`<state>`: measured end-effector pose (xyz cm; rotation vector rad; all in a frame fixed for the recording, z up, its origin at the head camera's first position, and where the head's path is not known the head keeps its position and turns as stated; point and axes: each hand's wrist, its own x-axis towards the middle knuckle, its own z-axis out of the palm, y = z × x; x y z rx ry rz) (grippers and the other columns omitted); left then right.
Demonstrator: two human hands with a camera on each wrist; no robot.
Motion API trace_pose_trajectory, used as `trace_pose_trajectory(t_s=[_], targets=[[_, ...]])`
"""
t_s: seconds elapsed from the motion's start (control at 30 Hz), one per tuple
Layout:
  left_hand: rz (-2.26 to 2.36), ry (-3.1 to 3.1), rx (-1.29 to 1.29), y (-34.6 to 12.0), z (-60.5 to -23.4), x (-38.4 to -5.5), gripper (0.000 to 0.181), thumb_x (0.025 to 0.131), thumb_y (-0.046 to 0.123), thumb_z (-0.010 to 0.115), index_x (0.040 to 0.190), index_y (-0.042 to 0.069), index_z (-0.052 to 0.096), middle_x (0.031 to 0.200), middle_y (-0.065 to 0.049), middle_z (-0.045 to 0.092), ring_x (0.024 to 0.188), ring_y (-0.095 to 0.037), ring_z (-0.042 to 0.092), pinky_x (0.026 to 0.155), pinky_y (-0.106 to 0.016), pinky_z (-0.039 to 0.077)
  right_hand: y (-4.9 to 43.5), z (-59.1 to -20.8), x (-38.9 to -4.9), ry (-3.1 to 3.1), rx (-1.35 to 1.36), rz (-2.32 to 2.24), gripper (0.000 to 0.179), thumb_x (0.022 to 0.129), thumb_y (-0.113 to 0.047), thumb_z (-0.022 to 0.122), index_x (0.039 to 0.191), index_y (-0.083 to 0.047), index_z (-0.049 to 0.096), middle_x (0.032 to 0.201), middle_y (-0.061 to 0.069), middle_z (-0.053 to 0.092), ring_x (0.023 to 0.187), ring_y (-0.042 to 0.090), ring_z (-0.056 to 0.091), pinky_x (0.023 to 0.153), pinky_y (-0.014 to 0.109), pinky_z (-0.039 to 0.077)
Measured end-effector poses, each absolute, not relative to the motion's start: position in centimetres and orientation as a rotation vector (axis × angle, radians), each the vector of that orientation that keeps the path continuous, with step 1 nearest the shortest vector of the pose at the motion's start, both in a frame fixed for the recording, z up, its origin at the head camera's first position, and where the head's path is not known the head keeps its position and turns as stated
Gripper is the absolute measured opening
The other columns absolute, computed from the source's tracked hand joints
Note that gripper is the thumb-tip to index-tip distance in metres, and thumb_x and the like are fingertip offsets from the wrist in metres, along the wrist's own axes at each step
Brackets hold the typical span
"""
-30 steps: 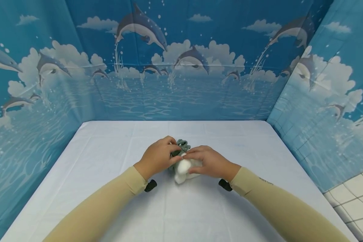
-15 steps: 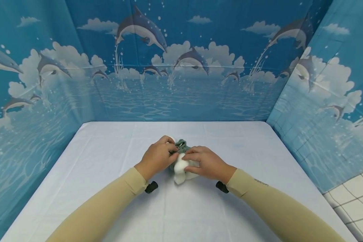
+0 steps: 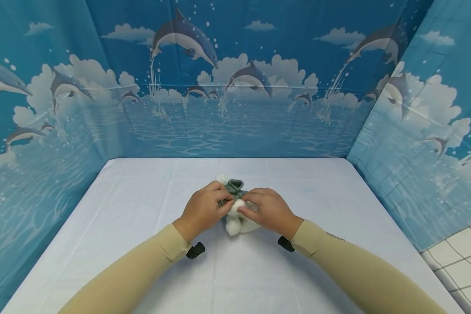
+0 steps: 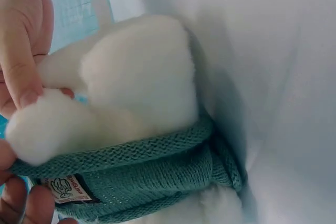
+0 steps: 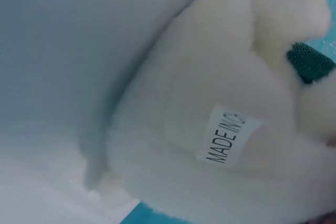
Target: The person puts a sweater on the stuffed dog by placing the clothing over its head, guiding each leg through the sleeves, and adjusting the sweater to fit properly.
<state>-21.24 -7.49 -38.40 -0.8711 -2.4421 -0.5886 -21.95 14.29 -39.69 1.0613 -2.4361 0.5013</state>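
A white plush toy (image 3: pixel 238 224) in a green knitted sweater (image 3: pixel 235 186) lies on the table between the hands. My left hand (image 3: pixel 206 209) pinches the sweater's edge; its curled fingers show beside the label (image 4: pixel 69 189) in the left wrist view. My right hand (image 3: pixel 272 211) pinches one of the toy's limbs, its thumb (image 4: pixel 21 72) pressed on the white fur. The right wrist view shows the toy's furry body (image 5: pixel 184 98) with a white "MADE IN" tag (image 5: pixel 229 136). A white rounded part (image 3: pixel 222 179) sticks out beyond the sweater. Some fingertips are hidden by fur.
The table is covered with a white cloth (image 3: pixel 235 279). Blue dolphin-printed curtains (image 3: pixel 235 126) stand at its back and sides. Black wrist-camera mounts (image 3: pixel 196 250) hang beneath both wrists. White tiles (image 3: pixel 461 257) show at the right.
My right hand has shifted slightly left and its fingers have drawn together on the toy. The sweater's upper loop has spread wider, and more of the white part beyond it shows.
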Motion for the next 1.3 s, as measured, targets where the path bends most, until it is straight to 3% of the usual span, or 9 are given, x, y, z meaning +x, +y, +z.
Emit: trace_pose_trajectory(t_s=[0.33, 0.6, 0.9, 1.3], targets=[[-0.668, -2.447, -0.893, -7.4, -38.2, -20.2, 0.009, 0.088, 0.027, 0.063, 0.089, 0.025, 0.072, 0.077, 0.014, 0.057, 0.066, 0.004, 0.051, 0.056, -0.011, 0.043, 13.7, -39.8, -21.8, -2.422, 0.938, 0.4, 0.022, 0.088, -0.037, 0.062, 0.091, -0.017, 0.071, 0.084, -0.005, 0.069, 0.077, 0.007, 0.063, 0.081, 0.032, 0.05], [-0.667, -2.425, -0.951, -7.3, -38.5, -19.8, 0.009, 0.087, 0.024, 0.066, 0.091, 0.021, 0.073, 0.081, 0.012, 0.061, 0.069, 0.0, 0.055, 0.058, -0.013, 0.044, 13.3, -39.7, -21.7, -2.408, 0.871, 0.432, 0.019, 0.09, -0.027, 0.057, 0.084, -0.016, 0.072, 0.079, -0.003, 0.069, 0.072, 0.009, 0.062, 0.072, 0.031, 0.051], [-0.697, -2.418, -0.938, -7.2, -38.8, -19.9, 0.009, 0.087, 0.026, 0.066, 0.091, 0.021, 0.072, 0.081, 0.012, 0.062, 0.07, 0.003, 0.055, 0.06, -0.012, 0.045, 13.6, -39.5, -21.6, -2.433, 0.889, 0.35, 0.022, 0.086, -0.036, 0.064, 0.091, -0.015, 0.07, 0.084, -0.002, 0.069, 0.076, 0.01, 0.064, 0.081, 0.034, 0.051], [-0.758, -2.469, -0.934, -6.6, -39.2, -19.4, 0.007, 0.087, 0.023, 0.065, 0.088, 0.021, 0.072, 0.082, 0.013, 0.061, 0.072, 0.005, 0.054, 0.061, -0.01, 0.045, 13.1, -39.5, -21.9, -2.411, 0.774, 0.421, 0.012, 0.084, -0.02, 0.061, 0.077, -0.014, 0.069, 0.073, -0.001, 0.068, 0.066, 0.011, 0.062, 0.067, 0.031, 0.052]])
